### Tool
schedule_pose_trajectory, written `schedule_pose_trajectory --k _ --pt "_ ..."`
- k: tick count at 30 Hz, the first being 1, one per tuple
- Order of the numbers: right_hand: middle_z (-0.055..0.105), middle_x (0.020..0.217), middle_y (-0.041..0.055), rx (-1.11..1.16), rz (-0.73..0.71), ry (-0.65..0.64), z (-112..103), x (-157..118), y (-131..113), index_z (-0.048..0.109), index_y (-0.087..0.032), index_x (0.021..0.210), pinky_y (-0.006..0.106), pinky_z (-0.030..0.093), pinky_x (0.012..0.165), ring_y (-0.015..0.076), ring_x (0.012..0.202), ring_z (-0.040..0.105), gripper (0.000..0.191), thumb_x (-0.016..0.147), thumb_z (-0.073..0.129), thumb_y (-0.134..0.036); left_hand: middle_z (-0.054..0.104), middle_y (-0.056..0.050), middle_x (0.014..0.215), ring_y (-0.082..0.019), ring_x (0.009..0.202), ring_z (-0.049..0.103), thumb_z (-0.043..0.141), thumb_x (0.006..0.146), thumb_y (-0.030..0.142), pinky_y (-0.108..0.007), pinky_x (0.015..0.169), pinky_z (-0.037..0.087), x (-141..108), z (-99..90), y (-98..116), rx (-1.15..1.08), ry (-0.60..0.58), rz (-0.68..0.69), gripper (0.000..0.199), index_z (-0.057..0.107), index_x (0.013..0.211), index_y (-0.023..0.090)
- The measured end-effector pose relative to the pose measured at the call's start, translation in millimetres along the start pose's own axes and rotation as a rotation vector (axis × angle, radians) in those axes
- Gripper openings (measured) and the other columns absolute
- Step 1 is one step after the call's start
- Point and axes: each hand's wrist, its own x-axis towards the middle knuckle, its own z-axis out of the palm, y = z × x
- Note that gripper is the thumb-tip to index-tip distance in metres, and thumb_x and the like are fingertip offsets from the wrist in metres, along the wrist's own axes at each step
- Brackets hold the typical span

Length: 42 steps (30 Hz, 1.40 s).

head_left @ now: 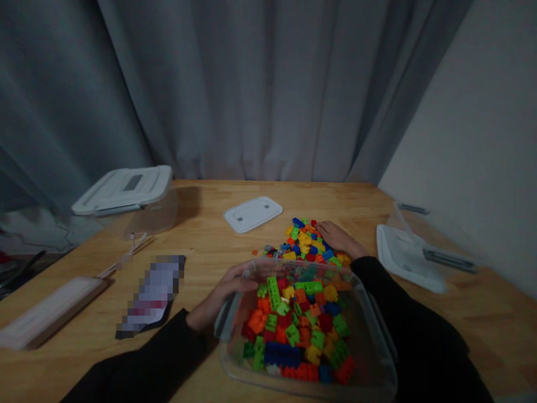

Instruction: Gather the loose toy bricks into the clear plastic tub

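Tabletop, clear bin lengthwise, left grip clasping rim, right grip open on bricks

Bare table free between small lid and left tub. Clear bin blocks left hand from brick pile; pile's far side open.

left hand: fingers curled | right hand: fingers spread, palm down

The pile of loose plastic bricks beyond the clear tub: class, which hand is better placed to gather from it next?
The right hand: its fingers already rest on the pile of bricks, while the left hand is at the rim of the clear plastic tub.
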Motion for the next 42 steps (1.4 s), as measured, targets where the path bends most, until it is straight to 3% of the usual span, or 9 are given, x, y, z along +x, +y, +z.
schedule_pose_trajectory --k 7,13,20,42 --pt "0.076 0.114 0.0168 -0.123 0.02 -0.002 -7.2 -0.2 0.8 0.078 -0.012 0.108 0.027 0.045 0.094 0.0229 0.104 0.068 0.035 0.101 0.045 -0.022 0.065 -0.015 0.143 -0.037 0.137 0.056 0.06 0.078 0.013 -0.06 0.118 0.032 -1.8 2.4 1.0 0.007 0.037 -0.009 0.057 0.066 0.135 0.018" --pt "0.077 0.111 0.0172 -0.186 0.079 0.021 -10.3 -4.7 0.6 0.079 -0.014 0.105 0.026 0.044 0.088 0.0226 0.102 0.068 0.033 0.099 0.049 -0.025 0.064 -0.017 0.144 -0.039 0.134 0.058 0.059 0.08 0.015 -0.063 0.116 0.033 -1.7 3.0 1.3 -0.022 -0.015 -0.037 0.059 0.062 0.14 0.018" --pt "0.076 0.11 0.0136 -0.219 0.112 0.014 -9.7 -7.2 1.7 0.078 -0.016 0.104 0.025 0.043 0.09 0.0216 0.104 0.066 0.026 0.096 0.054 -0.024 0.064 -0.016 0.144 -0.039 0.133 0.059 0.058 0.08 0.015 -0.062 0.117 0.033 -1.9 4.2 1.8 -0.041 0.0 -0.021 0.058 0.064 0.137 0.018" --pt "0.077 0.105 0.015 -0.237 0.109 0.023 -18.8 -7.2 3.4 0.079 -0.015 0.097 0.027 0.044 0.084 0.0213 0.097 0.067 0.027 0.094 0.053 -0.02 0.067 -0.014 0.141 -0.037 0.133 0.059 0.06 0.078 0.014 -0.061 0.119 0.03 -0.3 6.6 4.7 -0.002 -0.007 0.011 0.058 0.067 0.135 0.019"
